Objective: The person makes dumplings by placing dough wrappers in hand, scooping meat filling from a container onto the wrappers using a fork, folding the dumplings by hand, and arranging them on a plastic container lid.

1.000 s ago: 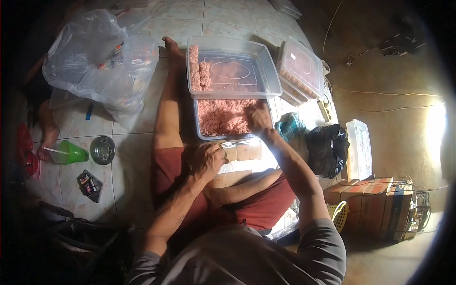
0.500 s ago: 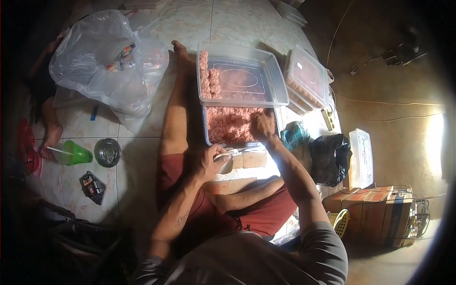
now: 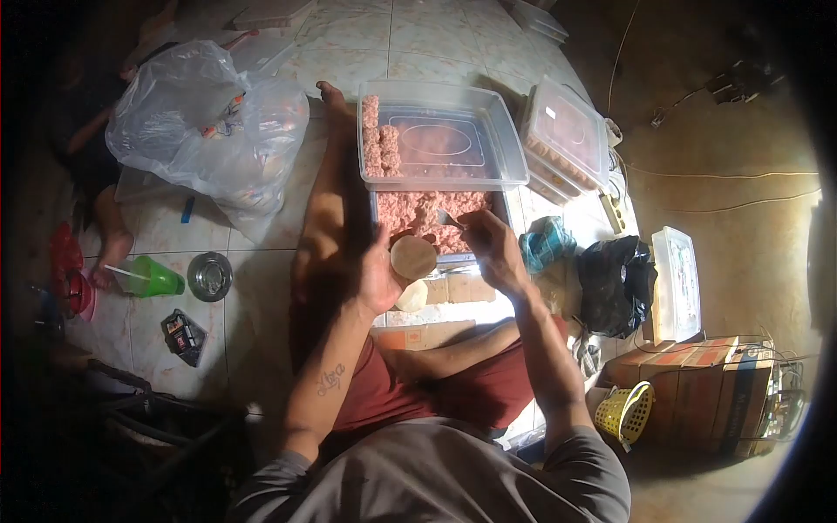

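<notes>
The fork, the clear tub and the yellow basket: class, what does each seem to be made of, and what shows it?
Fork: probably metal, slightly shiny; its tines look silvery grey. Clear tub: likely smooth, rigid plastic; its walls are see-through. Yellow basket: seemingly moulded plastic, given its even colour and regular holes; finish unclear.

Patchy glare — dark, curved edges
</notes>
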`<act>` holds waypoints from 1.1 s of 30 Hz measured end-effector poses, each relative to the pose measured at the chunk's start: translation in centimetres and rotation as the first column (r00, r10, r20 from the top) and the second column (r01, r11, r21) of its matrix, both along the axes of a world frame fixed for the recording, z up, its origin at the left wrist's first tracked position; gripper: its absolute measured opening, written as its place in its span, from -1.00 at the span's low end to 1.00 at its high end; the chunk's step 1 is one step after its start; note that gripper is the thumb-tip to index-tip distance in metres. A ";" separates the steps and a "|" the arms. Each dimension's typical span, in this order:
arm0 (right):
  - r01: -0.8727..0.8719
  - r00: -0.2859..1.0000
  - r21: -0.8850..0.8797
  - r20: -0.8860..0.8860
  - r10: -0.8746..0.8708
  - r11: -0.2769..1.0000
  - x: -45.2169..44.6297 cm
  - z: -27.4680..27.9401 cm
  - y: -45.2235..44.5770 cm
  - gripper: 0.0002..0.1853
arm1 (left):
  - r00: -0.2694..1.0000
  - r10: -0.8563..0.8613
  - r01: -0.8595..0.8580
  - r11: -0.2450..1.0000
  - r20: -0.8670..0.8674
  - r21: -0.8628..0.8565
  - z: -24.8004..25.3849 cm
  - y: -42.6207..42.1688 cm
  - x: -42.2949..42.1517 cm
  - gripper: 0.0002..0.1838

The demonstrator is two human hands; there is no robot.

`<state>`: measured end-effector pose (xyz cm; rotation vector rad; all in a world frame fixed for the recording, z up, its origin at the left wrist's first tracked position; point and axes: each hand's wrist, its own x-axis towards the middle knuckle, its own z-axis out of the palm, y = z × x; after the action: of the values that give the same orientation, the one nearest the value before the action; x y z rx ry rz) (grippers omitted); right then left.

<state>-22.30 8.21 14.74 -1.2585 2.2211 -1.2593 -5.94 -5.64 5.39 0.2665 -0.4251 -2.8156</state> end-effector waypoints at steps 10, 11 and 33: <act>0.133 0.976 -0.110 -0.157 -0.150 0.985 -1.1 -6.3 1.2 -0.87 | 0.987 0.145 -0.145 0.989 0.070 -0.008 -1.2 0.8 -0.8 -0.58; 0.128 0.959 -0.081 -0.244 -0.144 0.988 -2.0 -6.8 0.8 -0.87 | 0.988 0.145 -0.145 0.989 0.057 -0.018 -0.8 0.7 -0.4 -0.58; 0.065 0.997 -0.043 -0.030 -0.066 0.997 7.2 -4.2 1.4 -0.80 | 0.968 0.197 -0.159 0.961 -0.155 0.226 1.5 1.2 -0.4 -0.09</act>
<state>-15.09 9.57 10.51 -1.2378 2.2866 -1.3259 -6.39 -4.44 6.91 0.0906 -0.0565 -2.6759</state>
